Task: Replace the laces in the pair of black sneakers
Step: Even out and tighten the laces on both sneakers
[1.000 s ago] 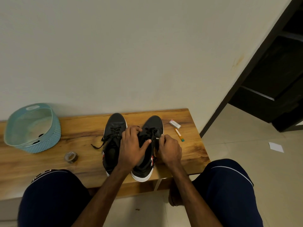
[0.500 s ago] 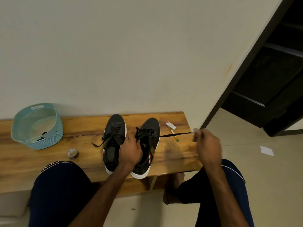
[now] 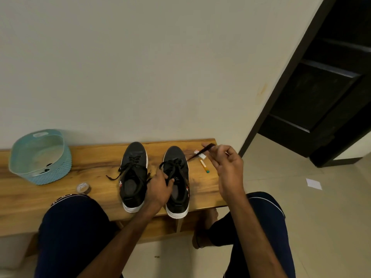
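The left hand (image 3: 159, 189) reaches forward with the forearm running up from the near edge, palm down, and sits between the two shoes. Its fingers curl onto the tongue and lower lacing of the right-side sneaker (image 3: 177, 205), gripping it there. The right hand (image 3: 228, 167) is raised above the far right end of the bench (image 3: 60, 199), wrist bent, back of the hand towards the camera. Its thumb and fingers are pinched together on a black lace (image 3: 206, 147). The lace runs from the pinch down and to the left towards the upper eyelets of that sneaker and is blurred along its length.

Both black, white-soled sneakers stand side by side on the bench, toes pointing far, towards the wall. The left-side sneaker (image 3: 133, 177) has its lacing loosened, with a trailing lace end (image 3: 112, 177) lying on the wood to its left.

Each shoe carries a small red and white mark on its side, too small to read. A small white box (image 3: 201, 155) with a red patch lies just under the raised lace, its print unreadable, and an orange pen (image 3: 204, 168) with a teal cap lies near it. White lettering on the hem of the dark shorts (image 3: 66, 227) cannot be made out. A teal basket (image 3: 50, 175) sits at far left, with a roll of tape (image 3: 83, 188) nearer
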A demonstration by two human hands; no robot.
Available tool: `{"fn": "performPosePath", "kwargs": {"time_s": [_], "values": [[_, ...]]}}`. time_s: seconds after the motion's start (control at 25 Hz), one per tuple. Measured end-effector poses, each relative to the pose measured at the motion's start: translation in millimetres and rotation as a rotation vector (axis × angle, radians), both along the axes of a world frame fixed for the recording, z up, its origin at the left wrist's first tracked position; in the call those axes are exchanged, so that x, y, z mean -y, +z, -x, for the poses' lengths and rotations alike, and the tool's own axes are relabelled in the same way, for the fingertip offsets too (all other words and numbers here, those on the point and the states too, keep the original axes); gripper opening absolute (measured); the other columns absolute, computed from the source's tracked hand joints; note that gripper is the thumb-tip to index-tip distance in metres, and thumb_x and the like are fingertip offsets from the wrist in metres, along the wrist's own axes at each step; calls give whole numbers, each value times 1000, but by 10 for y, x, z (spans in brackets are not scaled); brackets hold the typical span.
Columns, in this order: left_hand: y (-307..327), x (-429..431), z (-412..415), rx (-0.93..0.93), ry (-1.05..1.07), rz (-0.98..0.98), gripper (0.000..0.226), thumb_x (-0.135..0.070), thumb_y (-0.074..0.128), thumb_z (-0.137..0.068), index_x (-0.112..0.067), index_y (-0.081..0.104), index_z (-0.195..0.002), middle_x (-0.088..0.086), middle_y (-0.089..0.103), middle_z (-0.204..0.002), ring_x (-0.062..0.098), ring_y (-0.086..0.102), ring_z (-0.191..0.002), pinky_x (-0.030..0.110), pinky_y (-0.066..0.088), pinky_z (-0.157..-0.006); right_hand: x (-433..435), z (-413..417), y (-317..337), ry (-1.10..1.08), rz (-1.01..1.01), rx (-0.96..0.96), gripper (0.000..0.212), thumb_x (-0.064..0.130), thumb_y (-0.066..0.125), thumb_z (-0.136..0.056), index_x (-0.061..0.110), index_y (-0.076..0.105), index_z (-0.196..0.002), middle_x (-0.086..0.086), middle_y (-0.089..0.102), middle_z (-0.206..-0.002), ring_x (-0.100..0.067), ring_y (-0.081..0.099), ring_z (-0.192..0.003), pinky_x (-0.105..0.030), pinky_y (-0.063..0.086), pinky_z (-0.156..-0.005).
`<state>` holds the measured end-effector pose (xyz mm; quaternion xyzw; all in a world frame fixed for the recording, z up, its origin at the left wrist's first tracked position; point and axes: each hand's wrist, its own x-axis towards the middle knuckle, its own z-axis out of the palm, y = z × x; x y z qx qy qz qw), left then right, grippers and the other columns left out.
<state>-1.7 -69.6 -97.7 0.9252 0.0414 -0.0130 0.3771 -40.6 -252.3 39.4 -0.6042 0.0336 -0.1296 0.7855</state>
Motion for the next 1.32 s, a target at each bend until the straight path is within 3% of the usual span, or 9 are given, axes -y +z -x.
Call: {"fn": "performPosePath", "kwargs": {"time_s": [0.08,0.12,0.2,0.28,0.4,0.56,0.76,1.08,1.32], "values": [[9,-23,-1,-1,-3,-6,24,-33,64,-93,-18,46,-98,-4,55,-81,20,62,-74,24,42,-56,-34,-20,100,86,-320,-8,24,25,43,-105,9,55,-92,-9,66,-71,-21,66,-69,-35,57,-73],[2,-32,2,-1,-4,0,24,-33,64,-93,-18,47,-99,-5,55,-81,20,63,-76,23,40,-56,-36,-56,68,54,-247,-52,26,29,45,-104,10,55,-91,-3,56,-63,-16,54,-57,-30,52,-59],[-22,-34,14,3,-8,-2,27,-35,64,-93,-17,47,-104,-4,54,-87,20,63,-80,26,44,-61,-51,-189,-210,-37,379,-174,26,36,52,-101,13,59,-93,6,53,-65,-10,48,-57,-24,41,-53],[-24,-10,33,16,-17,-23,30,-36,64,-93,-17,48,-109,-3,54,-99,20,61,-87,30,49,-69,-89,-315,-629,-4,933,-248,18,34,56,-100,19,65,-99,8,62,-73,-10,58,-65,-27,46,-61],[-10,42,22,49,-12,-59,31,-38,61,-94,-16,49,-113,0,56,-108,20,61,-91,34,53,-76,-187,-432,-1057,222,1163,-399,27,30,53,-100,23,64,-124,-2,73,-94,-18,66,-80,-28,48,-68],[-34,70,-35,99,14,-87,21,-30,58,-95,-18,48,-109,0,59,-103,20,63,-88,36,54,-71,-199,-502,-1050,253,1227,-431,21,30,53,-100,23,70,-111,0,72,-91,-15,63,-75,-34,53,-71],[-46,91,-37,82,72,-41,15,-20,53,-98,-14,46,-109,4,61,-101,22,63,-82,33,51,-64,306,-185,-410,327,1452,-577,15,34,61,-95,28,75,-97,8,69,-89,-6,58,-74,-30,47,-68],[10,111,-9,62,79,-35,19,-17,54,-98,-11,47,-114,5,61,-104,22,64,-87,27,44,-64,952,366,141,-98,1467,-731,15,35,60,-96,37,71,-85,6,65,-81,-17,64,-77,-37,56,-74],[3,63,-29,86,20,-47,23,-33,57,-96,-17,49,-110,-4,59,-98,11,58,-78,24,47,-62,758,196,-140,-45,1263,-557,22,37,64,-94,28,68,-114,2,73,-90,-14,68,-84,-31,54,-77]]}}
